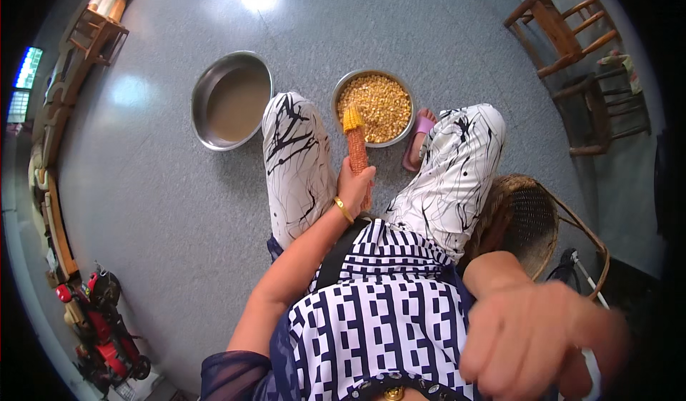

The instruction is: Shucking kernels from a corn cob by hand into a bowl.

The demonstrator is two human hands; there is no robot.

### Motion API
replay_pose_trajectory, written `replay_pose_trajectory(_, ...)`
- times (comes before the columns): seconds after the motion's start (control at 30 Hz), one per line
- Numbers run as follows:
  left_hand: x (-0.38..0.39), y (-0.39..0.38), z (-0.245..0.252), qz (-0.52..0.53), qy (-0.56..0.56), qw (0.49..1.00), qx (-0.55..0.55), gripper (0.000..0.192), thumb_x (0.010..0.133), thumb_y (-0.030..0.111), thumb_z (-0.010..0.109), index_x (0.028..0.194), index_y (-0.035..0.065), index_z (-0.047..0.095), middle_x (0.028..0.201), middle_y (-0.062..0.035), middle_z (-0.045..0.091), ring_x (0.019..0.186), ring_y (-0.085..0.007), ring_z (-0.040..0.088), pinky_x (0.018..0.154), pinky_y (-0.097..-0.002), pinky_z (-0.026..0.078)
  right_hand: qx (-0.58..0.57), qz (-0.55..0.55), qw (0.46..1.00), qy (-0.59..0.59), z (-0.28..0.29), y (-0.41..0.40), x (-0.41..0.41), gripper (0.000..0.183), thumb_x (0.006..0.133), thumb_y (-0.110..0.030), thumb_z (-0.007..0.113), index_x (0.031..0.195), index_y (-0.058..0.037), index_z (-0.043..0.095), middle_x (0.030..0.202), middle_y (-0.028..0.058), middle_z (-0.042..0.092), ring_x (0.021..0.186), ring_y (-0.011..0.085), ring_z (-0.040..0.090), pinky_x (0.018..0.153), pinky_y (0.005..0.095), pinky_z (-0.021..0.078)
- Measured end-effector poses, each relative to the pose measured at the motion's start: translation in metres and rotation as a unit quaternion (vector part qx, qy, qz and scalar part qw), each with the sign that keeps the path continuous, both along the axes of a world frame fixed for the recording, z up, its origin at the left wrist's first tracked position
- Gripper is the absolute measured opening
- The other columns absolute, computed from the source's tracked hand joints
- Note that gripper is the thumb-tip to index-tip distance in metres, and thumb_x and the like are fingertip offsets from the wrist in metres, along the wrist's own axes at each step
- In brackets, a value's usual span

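My left hand (pixel 355 185), with a gold bracelet at the wrist, grips a mostly stripped corn cob (pixel 357 149). Yellow kernels remain at its far tip, which overlaps the near left rim of a round metal basin of loose corn kernels (pixel 380 106). Close to the camera at the lower right, my right hand (pixel 536 336) is raised and blurred, fingers curled. A small whitish thing (pixel 592 374) shows beside those fingers; whether they grip it is unclear. A larger metal basin (pixel 201 109) holding cloudy, brownish liquid stands on the floor at the left.
A woven basket with a handle (pixel 547 224) stands beside my right leg. Wooden chairs (pixel 557 26) line the right wall. Along the left side are a wooden stool (pixel 96 34), long wooden seating (pixel 59 224) and a red and black wheeled object (pixel 110 347). A pink slipper (pixel 418 143) is near the kernel basin.
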State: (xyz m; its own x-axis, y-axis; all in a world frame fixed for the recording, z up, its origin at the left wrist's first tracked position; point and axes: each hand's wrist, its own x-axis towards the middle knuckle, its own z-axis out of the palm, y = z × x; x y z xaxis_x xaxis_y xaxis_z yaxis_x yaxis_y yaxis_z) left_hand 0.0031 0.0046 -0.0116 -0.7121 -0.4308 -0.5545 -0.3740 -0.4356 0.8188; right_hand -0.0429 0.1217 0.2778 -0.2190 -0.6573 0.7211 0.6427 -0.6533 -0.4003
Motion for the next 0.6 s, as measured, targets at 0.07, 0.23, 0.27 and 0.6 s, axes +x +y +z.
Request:
replay_pose_trajectory(0.07, -0.003, 0.003, 0.004, -0.008, -0.006, 1.000, -0.004, 0.038, 0.068, 0.009, 0.057, 0.099, 0.0035, 0.036, 0.073, -0.0033, 0.044, 0.055, -0.0118, 0.046, 0.048, -0.0235, 0.041, -0.001, -0.052, 0.999, -0.011, 0.013, 0.007, 0.009, 0.017, 0.082, -0.021, 0.043, 0.099, -0.0185, 0.044, 0.050, 0.0090, 0.044, 0.037, 0.0172, 0.039, 0.035, 0.0267, 0.0297)
replay_pose_trajectory(0.23, -0.002, 0.000, 0.001, -0.010, -0.008, 1.000, 0.000, 0.037, 0.068, 0.009, 0.057, 0.098, 0.0039, 0.037, 0.073, -0.0035, 0.044, 0.053, -0.0120, 0.046, 0.047, -0.0234, 0.040, -0.050, -0.110, 0.992, -0.017, 0.014, 0.007, 0.018, 0.031, 0.083, -0.006, 0.030, 0.096, -0.0242, 0.052, 0.054, 0.0080, 0.043, 0.040, 0.0126, 0.038, 0.036, 0.0214, 0.0280)
replay_pose_trajectory(0.27, -0.003, 0.002, 0.003, -0.009, -0.005, 1.000, 0.000, 0.036, 0.068, 0.009, 0.057, 0.098, 0.0039, 0.037, 0.073, -0.0035, 0.044, 0.053, -0.0120, 0.046, 0.047, -0.0234, 0.040, -0.047, -0.116, 0.992, -0.020, 0.014, 0.009, 0.019, 0.031, 0.083, -0.006, 0.030, 0.096, -0.0242, 0.052, 0.054, 0.0080, 0.043, 0.040, 0.0126, 0.038, 0.036, 0.0214, 0.0280)
replay_pose_trajectory(0.6, -0.001, 0.002, 0.004, -0.016, -0.002, 1.000, 0.019, 0.036, 0.068, 0.008, 0.058, 0.097, 0.0034, 0.037, 0.073, -0.0033, 0.044, 0.053, -0.0114, 0.046, 0.047, -0.0228, 0.041, -0.041, -0.058, 0.996, -0.060, 0.005, 0.009, 0.020, 0.025, 0.082, -0.009, 0.034, 0.092, -0.0184, 0.055, 0.054, 0.0065, 0.044, 0.038, 0.0102, 0.037, 0.034, 0.0205, 0.0256)
